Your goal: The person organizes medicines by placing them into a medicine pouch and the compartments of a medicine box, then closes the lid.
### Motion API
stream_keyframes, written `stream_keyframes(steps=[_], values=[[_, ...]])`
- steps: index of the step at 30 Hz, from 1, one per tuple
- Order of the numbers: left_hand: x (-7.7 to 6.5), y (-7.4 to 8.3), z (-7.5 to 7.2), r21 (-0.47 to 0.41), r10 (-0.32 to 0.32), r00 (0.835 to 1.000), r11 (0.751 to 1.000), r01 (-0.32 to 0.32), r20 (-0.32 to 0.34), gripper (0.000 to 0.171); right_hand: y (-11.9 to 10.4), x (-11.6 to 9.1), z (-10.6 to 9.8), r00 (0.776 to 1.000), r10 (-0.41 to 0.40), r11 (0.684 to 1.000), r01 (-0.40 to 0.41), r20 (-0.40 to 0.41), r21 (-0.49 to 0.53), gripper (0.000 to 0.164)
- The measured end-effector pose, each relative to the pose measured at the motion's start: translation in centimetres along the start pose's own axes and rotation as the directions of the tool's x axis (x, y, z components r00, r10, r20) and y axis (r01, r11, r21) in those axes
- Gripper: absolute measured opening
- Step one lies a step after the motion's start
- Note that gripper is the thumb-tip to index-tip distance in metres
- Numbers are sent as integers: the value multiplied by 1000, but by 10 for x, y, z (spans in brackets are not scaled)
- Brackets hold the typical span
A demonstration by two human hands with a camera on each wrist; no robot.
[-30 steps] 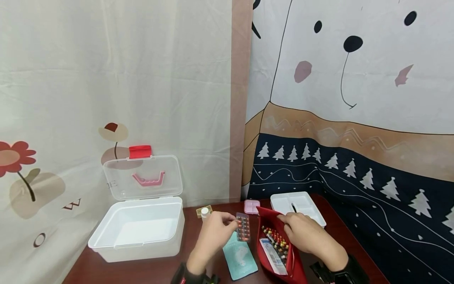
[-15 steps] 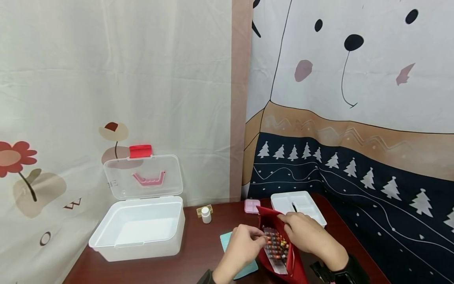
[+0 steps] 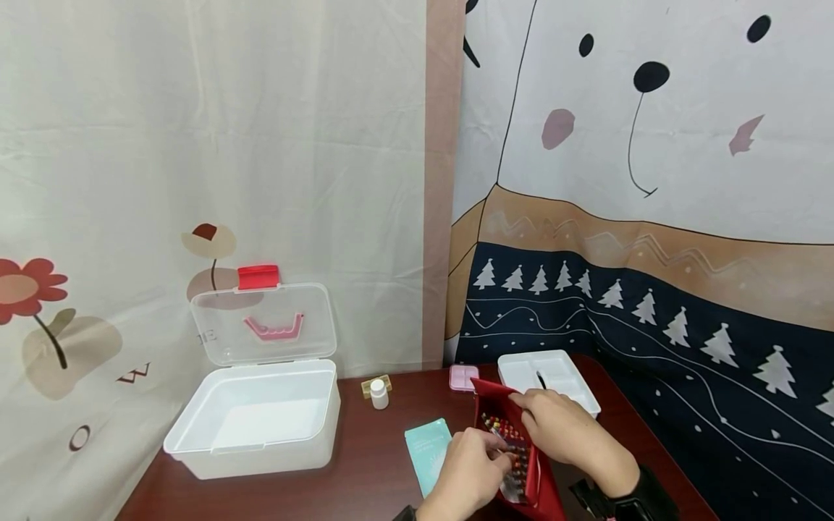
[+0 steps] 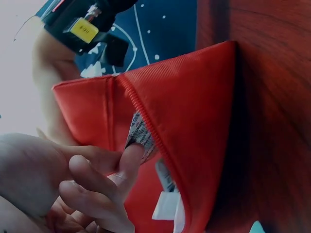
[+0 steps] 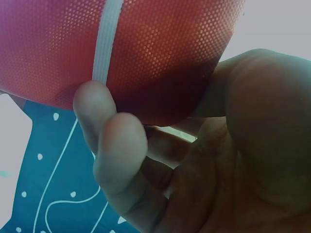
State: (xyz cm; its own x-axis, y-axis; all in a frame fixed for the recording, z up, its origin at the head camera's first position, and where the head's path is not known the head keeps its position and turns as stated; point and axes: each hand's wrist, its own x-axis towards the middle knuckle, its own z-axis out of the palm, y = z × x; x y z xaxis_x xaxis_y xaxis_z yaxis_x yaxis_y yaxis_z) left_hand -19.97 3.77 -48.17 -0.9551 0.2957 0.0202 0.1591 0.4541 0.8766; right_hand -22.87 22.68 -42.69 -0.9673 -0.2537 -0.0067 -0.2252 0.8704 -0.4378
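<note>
My left hand (image 3: 470, 467) pinches a capsule blister pack (image 4: 138, 130) between thumb and forefinger, inside the open mouth of a red zip pouch (image 3: 549, 492). In the left wrist view the printed foil back of the pack shows past the fingertips, beside the zipper edge. My right hand (image 3: 573, 433) grips the pouch's right side and holds the mouth apart. A pale strap (image 5: 107, 43) runs down the pouch's outside near the right fingertips. Red and yellow capsules (image 3: 500, 427) show inside the pouch, partly covered by the left hand.
A teal packet (image 3: 426, 450) lies left of the pouch, partly behind the left hand. Farther back are a white bottle (image 3: 378, 395), a pink pill case (image 3: 463, 378) and a white divided tray (image 3: 521, 365). A white box (image 3: 319, 416) with raised lid stands left.
My left hand has carried the capsule blister pack rightward from above the teal packet and down into the red pouch. The right hand keeps its hold on the pouch.
</note>
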Motion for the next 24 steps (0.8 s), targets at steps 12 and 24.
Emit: stream_keyframes(steps=[12, 24], values=[[-2, -1, 11, 121, 42, 998, 991, -48, 54, 11, 0, -2, -1, 1000, -7, 1000, 7, -10, 2, 34], [4, -2, -29, 139, 115, 988, 985, -100, -103, 11, 1, 1, 0, 1000, -4, 1000, 3, -1, -14, 33]])
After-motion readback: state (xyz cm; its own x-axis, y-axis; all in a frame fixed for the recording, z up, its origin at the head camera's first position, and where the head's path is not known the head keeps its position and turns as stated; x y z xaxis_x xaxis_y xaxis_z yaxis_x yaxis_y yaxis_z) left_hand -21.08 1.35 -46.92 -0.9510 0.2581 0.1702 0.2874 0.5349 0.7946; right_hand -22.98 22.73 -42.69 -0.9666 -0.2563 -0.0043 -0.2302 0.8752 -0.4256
